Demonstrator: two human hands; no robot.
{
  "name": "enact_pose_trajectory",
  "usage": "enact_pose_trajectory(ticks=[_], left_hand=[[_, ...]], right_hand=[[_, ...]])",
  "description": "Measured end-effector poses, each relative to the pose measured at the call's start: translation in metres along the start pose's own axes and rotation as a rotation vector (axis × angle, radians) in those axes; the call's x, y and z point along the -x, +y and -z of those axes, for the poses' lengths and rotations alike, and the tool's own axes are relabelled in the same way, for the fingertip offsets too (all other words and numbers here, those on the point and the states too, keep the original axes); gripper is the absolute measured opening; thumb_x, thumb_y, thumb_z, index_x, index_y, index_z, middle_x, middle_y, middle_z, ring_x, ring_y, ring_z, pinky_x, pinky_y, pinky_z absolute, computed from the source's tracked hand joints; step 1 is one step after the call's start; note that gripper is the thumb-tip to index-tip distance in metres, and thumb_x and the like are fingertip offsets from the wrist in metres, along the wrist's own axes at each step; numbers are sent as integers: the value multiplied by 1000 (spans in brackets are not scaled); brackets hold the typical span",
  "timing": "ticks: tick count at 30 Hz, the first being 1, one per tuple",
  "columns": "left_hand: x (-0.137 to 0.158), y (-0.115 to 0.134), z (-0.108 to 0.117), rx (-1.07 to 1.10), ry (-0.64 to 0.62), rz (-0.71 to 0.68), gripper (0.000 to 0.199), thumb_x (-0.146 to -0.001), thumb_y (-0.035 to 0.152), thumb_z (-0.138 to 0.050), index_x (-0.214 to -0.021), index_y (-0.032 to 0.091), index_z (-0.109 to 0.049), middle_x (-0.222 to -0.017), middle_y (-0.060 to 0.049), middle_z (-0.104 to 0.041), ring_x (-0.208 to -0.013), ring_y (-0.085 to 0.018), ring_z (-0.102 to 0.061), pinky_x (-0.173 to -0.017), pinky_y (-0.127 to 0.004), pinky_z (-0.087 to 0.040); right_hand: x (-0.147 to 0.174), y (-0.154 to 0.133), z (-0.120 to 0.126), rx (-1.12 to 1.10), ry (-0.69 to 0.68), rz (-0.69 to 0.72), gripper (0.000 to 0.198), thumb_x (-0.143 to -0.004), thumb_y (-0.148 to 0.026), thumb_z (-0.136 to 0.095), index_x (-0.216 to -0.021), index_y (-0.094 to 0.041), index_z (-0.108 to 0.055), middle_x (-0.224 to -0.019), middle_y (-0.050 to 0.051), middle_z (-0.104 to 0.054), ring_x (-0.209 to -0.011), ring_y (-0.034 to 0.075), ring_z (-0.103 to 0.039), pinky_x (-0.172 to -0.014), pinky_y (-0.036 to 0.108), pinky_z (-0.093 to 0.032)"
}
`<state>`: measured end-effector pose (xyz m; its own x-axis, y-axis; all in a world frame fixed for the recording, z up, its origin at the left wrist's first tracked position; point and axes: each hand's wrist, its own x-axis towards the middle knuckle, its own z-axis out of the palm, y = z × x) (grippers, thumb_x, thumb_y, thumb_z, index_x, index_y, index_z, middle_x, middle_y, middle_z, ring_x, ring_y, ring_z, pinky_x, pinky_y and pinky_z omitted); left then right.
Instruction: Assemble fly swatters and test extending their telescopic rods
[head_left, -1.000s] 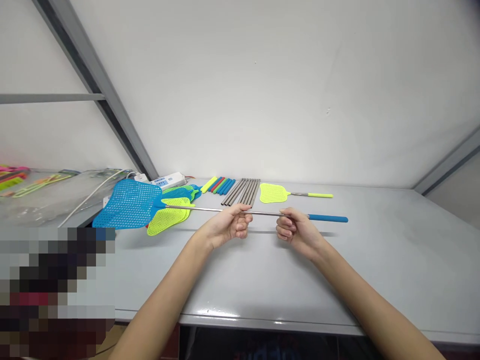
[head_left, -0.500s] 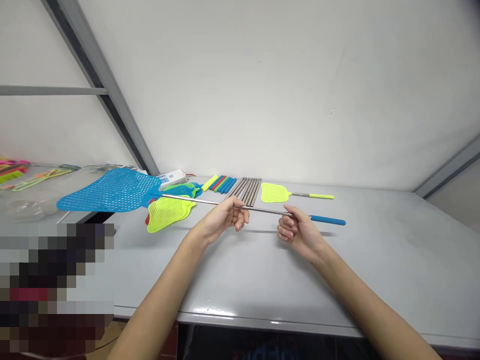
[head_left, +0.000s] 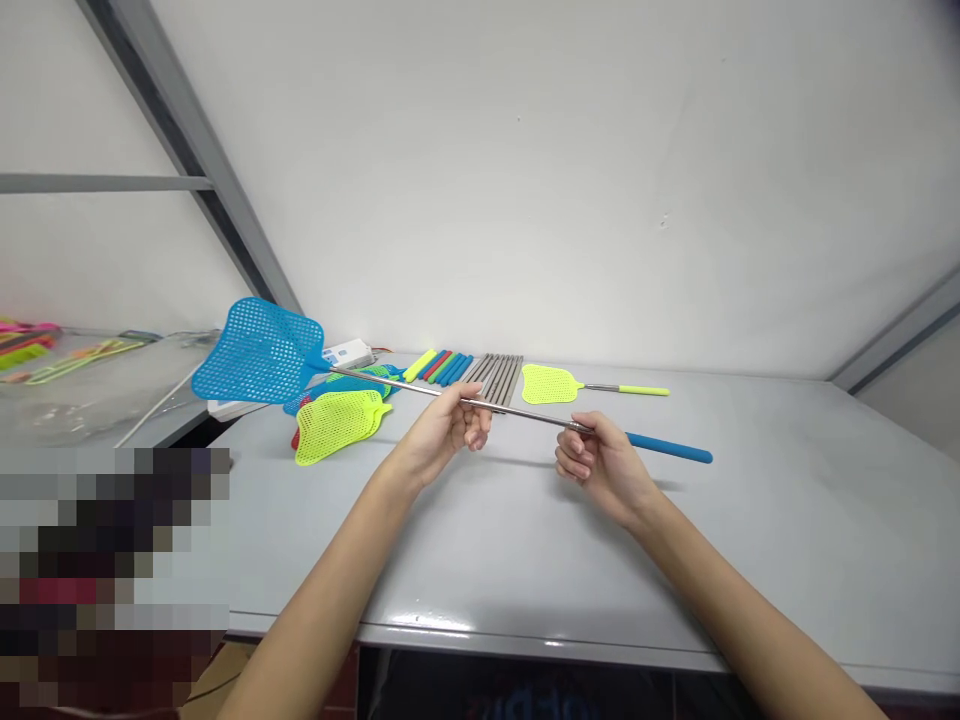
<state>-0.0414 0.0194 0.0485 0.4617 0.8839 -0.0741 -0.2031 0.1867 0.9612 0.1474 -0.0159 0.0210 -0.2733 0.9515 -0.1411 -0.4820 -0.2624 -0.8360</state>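
Across both hands lies an extended fly swatter with a blue mesh head (head_left: 262,352), a thin metal rod and a blue grip (head_left: 671,447). My left hand (head_left: 450,430) pinches the rod near its middle. Farther right, my right hand (head_left: 596,460) is closed around the rod just short of the blue grip. The swatter is held above the table, its head end higher than its grip. Beneath and behind its head, yellow mesh heads (head_left: 337,428) lie stacked, with blue and red ones partly hidden beside them.
Coloured grip sleeves (head_left: 444,367) and several metal rods (head_left: 501,378) lie in rows at the back of the grey table (head_left: 480,560). A yellow fly swatter (head_left: 551,384) lies right of them. A white power strip (head_left: 349,354) is by the wall. Pixelated blocks cover the lower left.
The blue head has swung right and turned its face, showing more upright. The grip end has shifted right and slightly down. Both hands keep hold of the rod in nearly the same places.
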Motion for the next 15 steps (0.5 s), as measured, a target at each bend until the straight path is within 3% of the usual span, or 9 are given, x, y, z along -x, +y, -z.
enact_pose_trajectory(ticks=[6, 15], left_hand=[[-3, -18, -17, -151, -12, -49, 29, -72, 34, -47, -51, 14, -48, -36, 4, -38, -38, -6, -35, -45, -21, -30], [-14, -59, -33, -279, -26, -99, 40, -75, 40, -38, -47, 13, -50, -38, 2, -41, -37, -7, -36, -44, -21, -29]], right_hand=[[2, 5, -7, 10, -61, -16, 32, -72, -40, -45, -51, -16, -45, -44, -6, -25, -38, 6, -24, -44, 23, -24], [1, 24, -11, 14, -111, -41, 37, -72, -42, -45, -47, -16, -44, -43, -3, -33, -41, 7, -29, -44, 23, -24]])
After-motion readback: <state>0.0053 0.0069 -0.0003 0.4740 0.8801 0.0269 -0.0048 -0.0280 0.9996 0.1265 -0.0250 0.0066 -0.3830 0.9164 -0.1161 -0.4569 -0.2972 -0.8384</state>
